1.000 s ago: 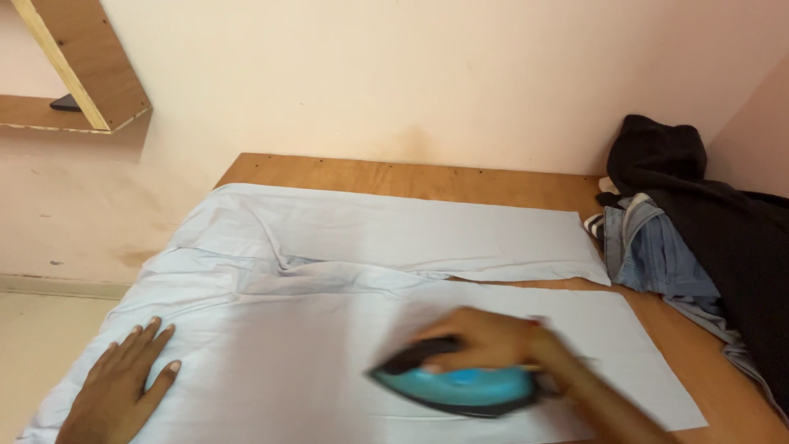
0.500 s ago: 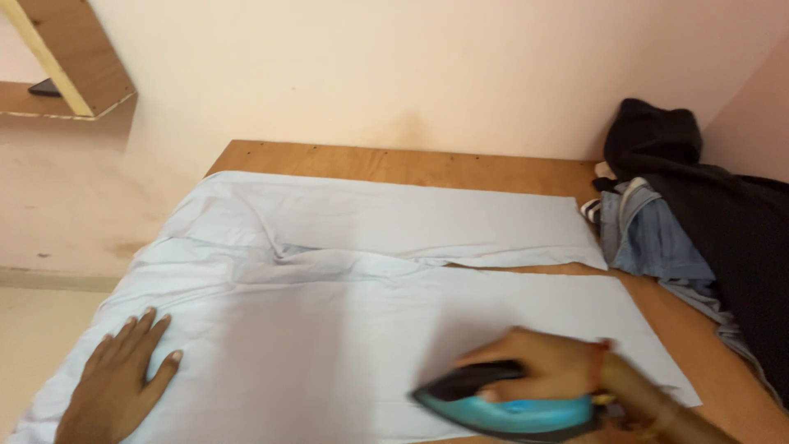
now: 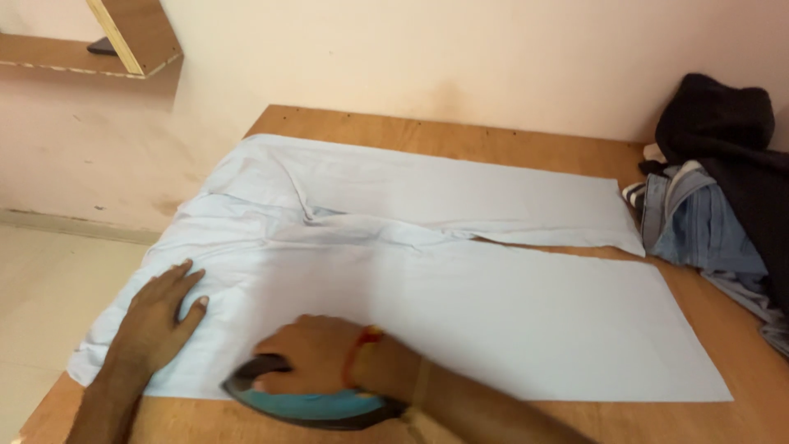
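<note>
Nearest the camera, the right hand (image 3: 312, 353) was closed around the dark handle of a blue iron (image 3: 308, 403), which sat flat on the near edge of a pair of pale blue trousers (image 3: 460, 288). A red thread band circled that wrist. Just to the left, the left hand (image 3: 160, 316) lay palm down on the cloth with its fingers spread flat, holding nothing, pressing the waist end of the trousers close beside the iron's tip.

The trousers were spread across a wooden table (image 3: 460, 140), the waist at the left and the two legs running to the right. The near leg lay smooth and flat; the far leg lay beyond it, with a narrow strip of bare wood showing between them toward the cuffs. Folds bunched where the legs met.

At the far right a heap of clothes (image 3: 707, 222), a blue denim piece under a black garment, rested against the wall. At the upper left, a wooden shelf (image 3: 123, 49) hung on the wall.
</note>
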